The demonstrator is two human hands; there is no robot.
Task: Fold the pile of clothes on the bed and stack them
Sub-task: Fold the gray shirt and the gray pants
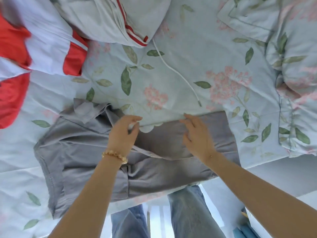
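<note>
Head view: the left hand (124, 133) has its grip pinched on the top edge of a grey garment (82, 152), thumb and forefinger closed on the cloth where a scalloped bit of pale fabric shows. A beaded bracelet (114, 156) sits on that wrist. Just to its right, the right hand (197, 134) lies flat on the same garment with its grip released — fingers spread, pressing the folded right-hand part. The garment lies spread under and between both hands; its crumpled sleeve end lies up and left of the left hand, and its hem hangs a little over the near edge of the bed (188, 69).

Beyond the fingers the floral bedcover is bare except for a white cord (175, 69) running away from the right hand toward a pale garment with red trim (109, 18) — well apart from both hands. Far left of the left hand lies a red and white garment (42, 47). Right of the right hand, bedding in the same floral print (295, 71) is bunched. Below the forearms, jeans-clad legs (187, 213) stand against the bed edge on a pale floor.
</note>
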